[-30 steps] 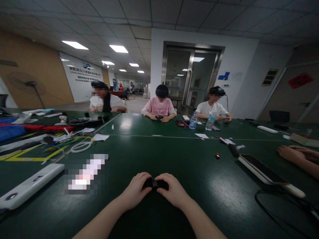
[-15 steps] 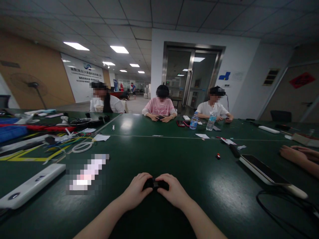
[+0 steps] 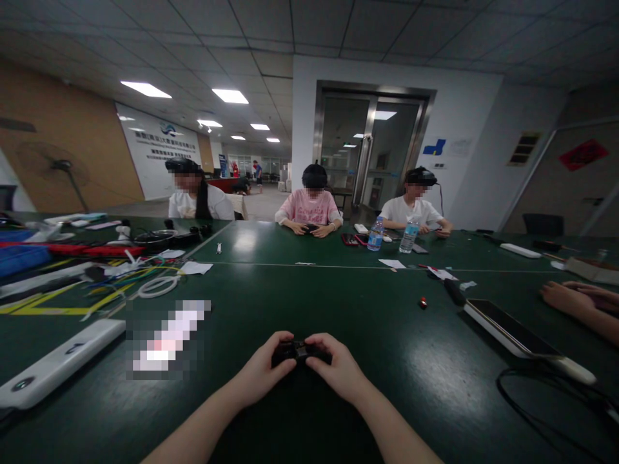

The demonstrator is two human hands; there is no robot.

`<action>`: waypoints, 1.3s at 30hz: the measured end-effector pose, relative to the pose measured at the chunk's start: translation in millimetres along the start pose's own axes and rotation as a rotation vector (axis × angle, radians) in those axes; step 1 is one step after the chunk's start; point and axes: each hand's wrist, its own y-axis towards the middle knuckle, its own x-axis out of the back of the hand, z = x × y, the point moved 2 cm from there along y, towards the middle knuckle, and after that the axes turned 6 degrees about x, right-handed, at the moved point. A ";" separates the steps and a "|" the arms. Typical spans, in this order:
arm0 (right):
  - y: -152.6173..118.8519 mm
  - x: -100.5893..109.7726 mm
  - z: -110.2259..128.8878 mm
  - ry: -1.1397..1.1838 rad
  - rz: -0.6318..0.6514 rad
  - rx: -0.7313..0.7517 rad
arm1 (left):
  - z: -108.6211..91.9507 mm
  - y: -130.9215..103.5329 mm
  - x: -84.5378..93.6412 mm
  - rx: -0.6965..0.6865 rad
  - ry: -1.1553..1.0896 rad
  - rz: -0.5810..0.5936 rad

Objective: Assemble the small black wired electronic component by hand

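A small black object (image 3: 300, 350) is held between my two hands just above the dark green table (image 3: 309, 296). My left hand (image 3: 269, 368) grips its left end, with the thumb on the near side and the fingers on the far side. Its right end is pinched the same way by my right hand (image 3: 336, 370). The middle of the object shows between the fingertips; its exact kind is hard to make out. To the left lies a phone-like item (image 3: 169, 338) whose surface is pixelated.
A white bar-shaped device (image 3: 62, 361) lies at the left, near cables (image 3: 157, 286). At the right are a white-edged tablet-like device (image 3: 512, 330), a black cable (image 3: 536, 412) and another person's hands (image 3: 570, 298). Bottles (image 3: 375, 234) and seated people (image 3: 312, 206) are across the table.
My fingers have shifted slightly on the black object, and more of its middle and ends shows. The person at the far left has moved a little to the left.
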 end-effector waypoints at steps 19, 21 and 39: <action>-2.3 1.4 4.9 -0.009 0.002 0.057 | 1.9 1.4 -1.4 0.008 -0.065 0.092; -1.9 0.7 3.6 -0.011 -0.008 0.077 | 4.4 2.4 -2.2 0.017 -0.093 0.102; -3.2 -1.3 10.3 -0.032 0.043 0.044 | -0.9 0.1 -1.9 0.005 -0.221 0.188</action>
